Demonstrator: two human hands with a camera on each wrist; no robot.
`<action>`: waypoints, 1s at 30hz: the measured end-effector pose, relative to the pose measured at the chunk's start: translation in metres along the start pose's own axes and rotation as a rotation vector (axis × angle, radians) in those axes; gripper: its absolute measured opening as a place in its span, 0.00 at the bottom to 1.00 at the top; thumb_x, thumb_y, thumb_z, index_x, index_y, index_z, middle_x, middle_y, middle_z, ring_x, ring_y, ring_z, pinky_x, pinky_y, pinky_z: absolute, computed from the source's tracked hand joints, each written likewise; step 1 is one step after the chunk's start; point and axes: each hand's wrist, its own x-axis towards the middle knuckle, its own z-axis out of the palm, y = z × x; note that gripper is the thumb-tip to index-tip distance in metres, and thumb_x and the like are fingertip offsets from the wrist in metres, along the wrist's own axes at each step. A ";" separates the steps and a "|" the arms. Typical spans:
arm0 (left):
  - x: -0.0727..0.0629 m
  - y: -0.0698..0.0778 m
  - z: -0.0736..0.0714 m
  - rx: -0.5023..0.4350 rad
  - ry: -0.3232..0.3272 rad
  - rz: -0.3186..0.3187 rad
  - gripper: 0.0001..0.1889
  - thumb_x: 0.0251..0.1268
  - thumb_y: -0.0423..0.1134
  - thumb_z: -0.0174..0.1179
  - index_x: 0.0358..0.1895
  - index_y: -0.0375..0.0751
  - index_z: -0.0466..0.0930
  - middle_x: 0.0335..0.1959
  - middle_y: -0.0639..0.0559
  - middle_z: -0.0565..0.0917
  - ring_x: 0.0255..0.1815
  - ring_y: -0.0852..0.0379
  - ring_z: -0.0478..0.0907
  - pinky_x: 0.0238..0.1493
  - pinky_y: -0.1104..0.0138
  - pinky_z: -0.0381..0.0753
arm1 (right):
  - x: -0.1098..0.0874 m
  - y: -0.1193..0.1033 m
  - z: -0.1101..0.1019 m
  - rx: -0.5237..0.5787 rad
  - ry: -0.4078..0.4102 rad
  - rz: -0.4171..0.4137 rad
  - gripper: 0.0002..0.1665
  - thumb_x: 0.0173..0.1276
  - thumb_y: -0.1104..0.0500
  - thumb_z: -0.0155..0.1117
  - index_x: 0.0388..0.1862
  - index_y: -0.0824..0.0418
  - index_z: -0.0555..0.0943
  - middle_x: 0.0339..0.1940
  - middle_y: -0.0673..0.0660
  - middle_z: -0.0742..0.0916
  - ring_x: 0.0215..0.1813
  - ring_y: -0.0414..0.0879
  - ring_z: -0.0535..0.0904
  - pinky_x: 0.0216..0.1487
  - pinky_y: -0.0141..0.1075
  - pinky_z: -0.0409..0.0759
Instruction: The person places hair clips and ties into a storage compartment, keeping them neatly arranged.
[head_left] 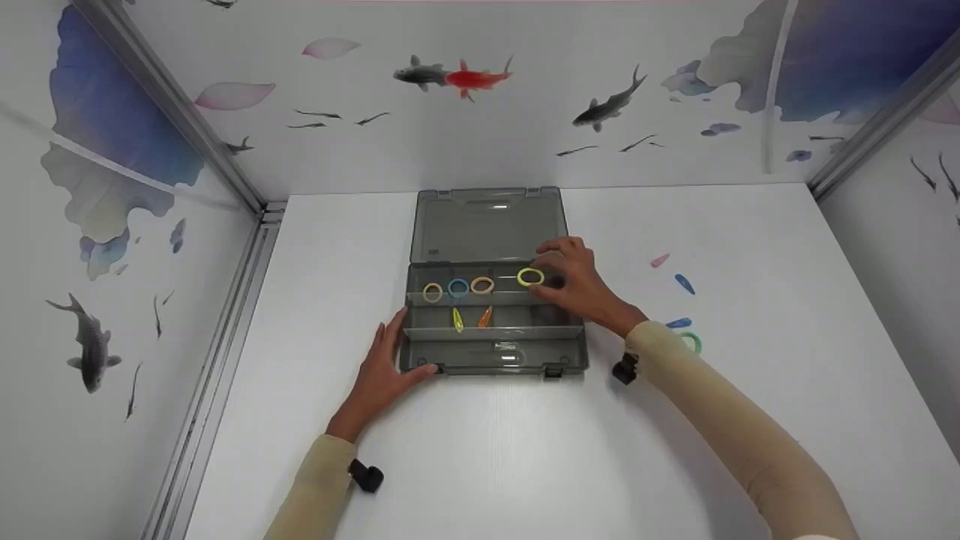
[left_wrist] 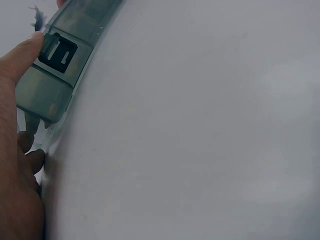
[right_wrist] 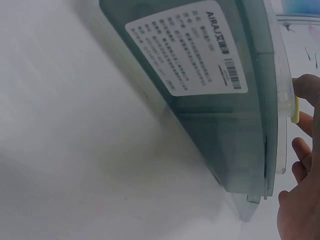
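Observation:
A grey see-through compartment box [head_left: 450, 352] stands on the white table with its lid [head_left: 487, 225] folded back. Above the right end of its back row, my right hand [head_left: 581, 283] pinches a yellow hair tie [head_left: 519, 277] between thumb and finger. Three hair ties, pale yellow, blue [head_left: 450, 289] and orange, sit further left in that row. A yellow hair clip [head_left: 457, 320] and an orange hair clip [head_left: 486, 317] lie in the middle row. My left hand [head_left: 381, 375] rests against the box's front left corner, thumb on the front edge, fingers along the side.
Right of the box lie a pink hair clip [head_left: 660, 260], a blue hair clip [head_left: 684, 283], another blue hair clip [head_left: 679, 323] and a green hair tie [head_left: 697, 342], partly hidden by the right sleeve. White walls with painted fish enclose the table's back and sides.

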 end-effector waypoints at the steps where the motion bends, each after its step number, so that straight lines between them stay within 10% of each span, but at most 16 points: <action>1: 0.000 0.000 0.000 0.001 0.000 -0.002 0.61 0.62 0.68 0.78 0.92 0.62 0.48 0.92 0.39 0.51 0.92 0.32 0.39 0.81 0.24 0.51 | 0.001 -0.001 0.001 0.006 -0.004 -0.002 0.20 0.75 0.51 0.80 0.58 0.61 0.89 0.70 0.65 0.80 0.72 0.63 0.67 0.71 0.68 0.56; 30: 0.001 -0.005 0.001 -0.012 -0.002 -0.006 0.60 0.63 0.68 0.77 0.92 0.67 0.47 0.92 0.44 0.52 0.92 0.34 0.38 0.80 0.23 0.49 | 0.017 0.003 0.005 0.023 -0.107 0.148 0.22 0.75 0.51 0.79 0.58 0.66 0.89 0.70 0.67 0.81 0.71 0.64 0.67 0.71 0.65 0.59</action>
